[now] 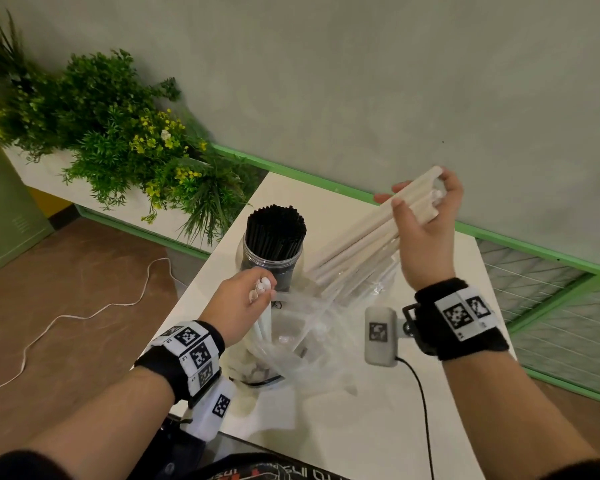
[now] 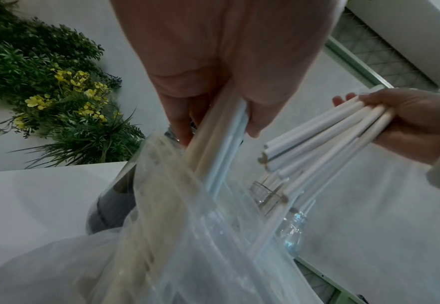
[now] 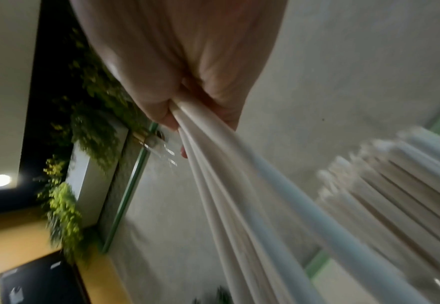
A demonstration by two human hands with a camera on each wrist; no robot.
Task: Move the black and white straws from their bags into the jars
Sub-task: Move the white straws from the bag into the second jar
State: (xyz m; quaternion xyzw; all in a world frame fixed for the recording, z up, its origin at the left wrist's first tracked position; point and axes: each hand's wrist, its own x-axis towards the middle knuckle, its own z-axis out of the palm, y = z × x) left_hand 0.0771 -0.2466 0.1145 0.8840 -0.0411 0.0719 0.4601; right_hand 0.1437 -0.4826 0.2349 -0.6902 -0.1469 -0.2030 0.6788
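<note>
A clear jar packed with black straws stands at the table's far left. My right hand grips a slanted bundle of white straws lifted above the table; they also show as white straws in the blurred right wrist view. My left hand pinches the tops of a few white straws whose lower parts run down into a crumpled clear plastic bag. A second clear jar shows dimly behind the bag. What sits under the bag is hidden.
The white table has a near edge by my body and a left edge above the brown floor. A planter of green plants stands at left. A white cord lies on the floor. A grey wall lies behind.
</note>
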